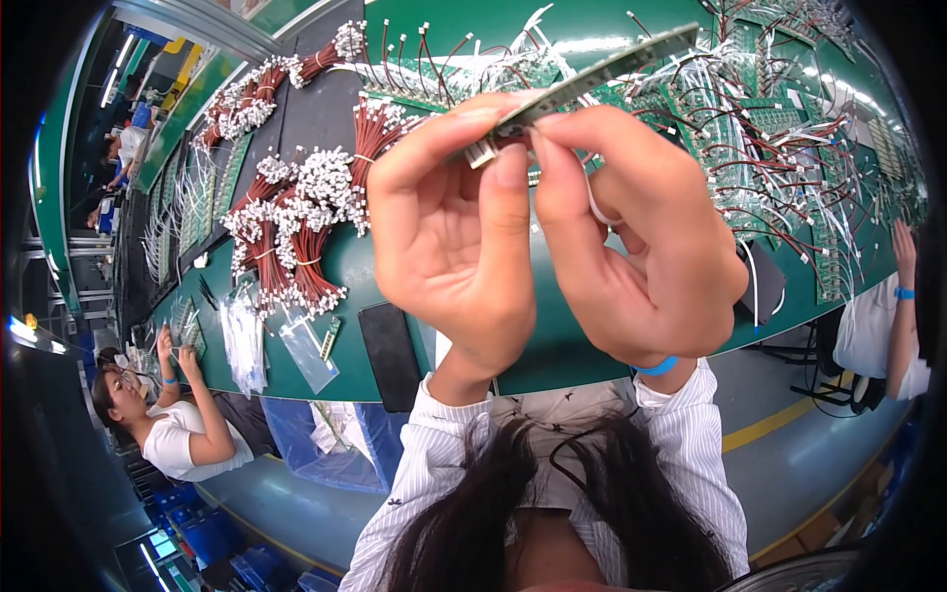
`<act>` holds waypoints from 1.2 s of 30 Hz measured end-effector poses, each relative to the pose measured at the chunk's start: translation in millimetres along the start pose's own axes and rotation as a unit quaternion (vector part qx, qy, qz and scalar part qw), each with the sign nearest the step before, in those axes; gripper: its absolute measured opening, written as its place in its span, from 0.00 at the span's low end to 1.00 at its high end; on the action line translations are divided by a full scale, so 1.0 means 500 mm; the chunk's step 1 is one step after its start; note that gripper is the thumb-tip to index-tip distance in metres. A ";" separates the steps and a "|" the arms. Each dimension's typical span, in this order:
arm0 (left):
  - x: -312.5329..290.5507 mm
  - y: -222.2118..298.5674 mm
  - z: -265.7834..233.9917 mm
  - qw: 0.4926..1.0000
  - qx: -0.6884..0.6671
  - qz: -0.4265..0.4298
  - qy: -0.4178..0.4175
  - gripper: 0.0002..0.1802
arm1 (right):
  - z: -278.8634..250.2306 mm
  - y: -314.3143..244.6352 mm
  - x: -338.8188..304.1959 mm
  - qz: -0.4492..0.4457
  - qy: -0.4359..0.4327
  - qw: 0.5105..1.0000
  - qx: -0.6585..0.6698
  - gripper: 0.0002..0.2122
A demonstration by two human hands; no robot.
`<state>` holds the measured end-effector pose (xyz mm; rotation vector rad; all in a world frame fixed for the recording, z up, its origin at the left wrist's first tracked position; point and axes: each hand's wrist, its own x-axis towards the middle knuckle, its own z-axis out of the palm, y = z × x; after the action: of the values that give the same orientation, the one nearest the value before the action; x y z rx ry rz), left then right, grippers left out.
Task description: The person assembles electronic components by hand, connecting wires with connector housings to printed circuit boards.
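Observation:
A long, narrow green circuit board [621, 74] is held up above the bench, tilted with its far end raised to the right. My left hand [449, 227] pinches its near end between thumb and forefinger, beside a small pale connector block [480, 152]. Against the board's underside, the thumb and forefinger of my right hand [641, 227] are pressed together. A white cable [598, 202] loops out within the curled fingers of that hand; its tip is hidden by the fingertips.
Bundles of brown wires with white plugs [296, 222] lie on the green bench [543, 345]. Wired circuit boards [779, 148] cover its right side. A black phone-like slab [388, 355], clear plastic bags [308, 350] and a blue bin [330, 454] are nearby. Co-workers [197, 429] sit at either side.

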<state>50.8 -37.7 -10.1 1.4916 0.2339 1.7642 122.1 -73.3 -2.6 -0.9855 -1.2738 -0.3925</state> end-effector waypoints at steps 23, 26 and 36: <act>0.004 0.002 -0.006 0.996 -0.071 -0.049 -0.010 0.13 | -0.003 -0.009 0.014 0.060 -0.025 0.998 0.019 0.09; 0.006 0.001 -0.003 0.997 -0.064 -0.039 -0.009 0.13 | -0.001 -0.008 0.015 0.044 -0.019 0.999 0.016 0.09; 0.002 0.004 -0.005 0.997 -0.061 -0.052 0.000 0.14 | 0.003 -0.002 0.009 0.043 -0.015 0.999 0.009 0.09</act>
<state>47.8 -37.4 -8.8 1.3680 0.1975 1.6653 121.9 -71.4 1.7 -1.0298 -1.2552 -0.3000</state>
